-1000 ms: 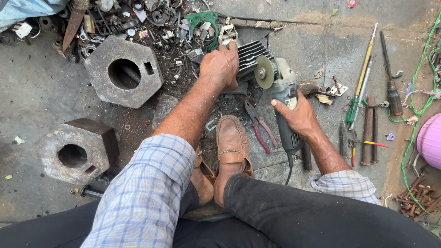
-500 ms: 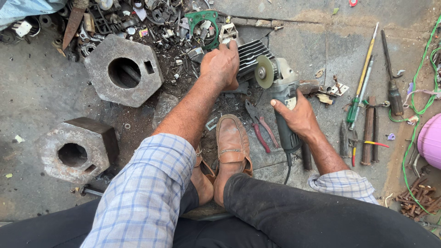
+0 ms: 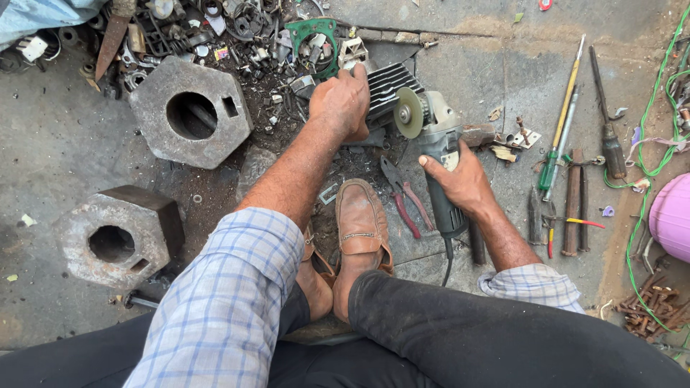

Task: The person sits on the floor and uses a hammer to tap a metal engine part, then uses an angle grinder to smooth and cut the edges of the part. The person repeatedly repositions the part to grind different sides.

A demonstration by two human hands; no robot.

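Note:
My left hand (image 3: 341, 100) presses down on a finned grey metal block (image 3: 388, 88) lying on the concrete floor. My right hand (image 3: 463, 179) grips the dark body of an angle grinder (image 3: 438, 154). Its disc (image 3: 410, 113) sits against the right edge of the finned block. The grinder's cable runs back toward me. My foot in a brown sandal (image 3: 363, 230) rests on the floor just below the block, between my arms.
Red-handled pliers (image 3: 401, 197) lie beside the sandal. Two heavy hexagonal metal blocks (image 3: 188, 111) (image 3: 118, 233) stand at left. A scrap heap (image 3: 237, 29) fills the top. Screwdrivers and chisels (image 3: 571, 158) lie at right, with green wire (image 3: 647, 144) and a pink object (image 3: 672, 215).
None of note: both hands keep their hold, and the grinder disc stays at the finned block's edge.

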